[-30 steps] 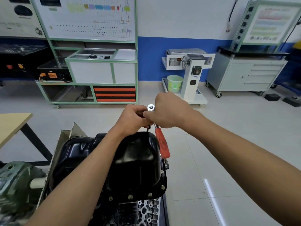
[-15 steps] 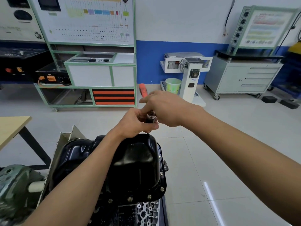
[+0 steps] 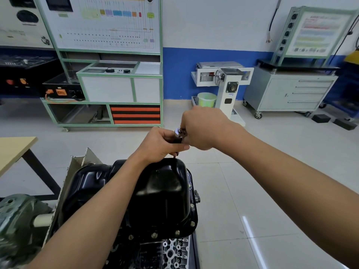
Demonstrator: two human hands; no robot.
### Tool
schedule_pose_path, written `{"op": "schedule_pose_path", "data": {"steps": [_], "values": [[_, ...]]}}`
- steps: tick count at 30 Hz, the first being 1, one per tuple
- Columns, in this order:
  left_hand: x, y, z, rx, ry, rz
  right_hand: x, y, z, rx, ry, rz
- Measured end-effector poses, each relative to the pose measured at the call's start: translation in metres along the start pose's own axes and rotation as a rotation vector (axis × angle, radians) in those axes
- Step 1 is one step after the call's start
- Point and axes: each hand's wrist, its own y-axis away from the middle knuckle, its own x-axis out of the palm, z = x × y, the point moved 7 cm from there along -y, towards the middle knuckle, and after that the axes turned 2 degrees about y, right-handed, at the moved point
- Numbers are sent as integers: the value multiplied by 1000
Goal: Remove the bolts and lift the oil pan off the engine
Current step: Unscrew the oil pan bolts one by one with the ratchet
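A glossy black oil pan (image 3: 161, 193) sits on top of the engine (image 3: 171, 253), with several brass-coloured bolts (image 3: 154, 234) along its near and right flange. Both hands meet above the pan's far edge. My left hand (image 3: 159, 144) grips the dark extension and socket of a ratchet, whose shiny metal head (image 3: 179, 132) shows between the hands. My right hand (image 3: 204, 129) is curled around the ratchet at its head; the red handle is hidden behind it. The socket's tip reaches down to the pan's far rim.
A wooden table (image 3: 13, 150) stands at the left, and a green-grey engine stand part (image 3: 17, 220) sits at the lower left. Training benches (image 3: 116, 84), a white engine stand with a green bucket (image 3: 206, 99) and a grey tool cabinet (image 3: 291, 90) line the far wall. Tiled floor lies to the right.
The ratchet's red handle swung from hanging toward me, up to the far side, and now is hidden behind my right hand. Both hands stay at the pan's far edge.
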Motion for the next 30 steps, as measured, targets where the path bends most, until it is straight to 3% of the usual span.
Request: {"op": "schedule_pose_path", "data": {"steps": [5,7,14,17,25,30], "values": [[-2,0,-4,29,-48,-21,14,3,2,90,-314,218],[-3,1,-4,20,-38,-47,17,3,4,132,-377,223],[1,3,-5,46,-18,-16,11,3,2,102,-142,120],[2,3,-4,19,5,-11,8,2,2,9,-76,68],[5,2,-3,26,-47,86,13,0,15,-315,-191,69],[6,1,-2,3,-20,136,14,-1,10,-326,-263,94]]}}
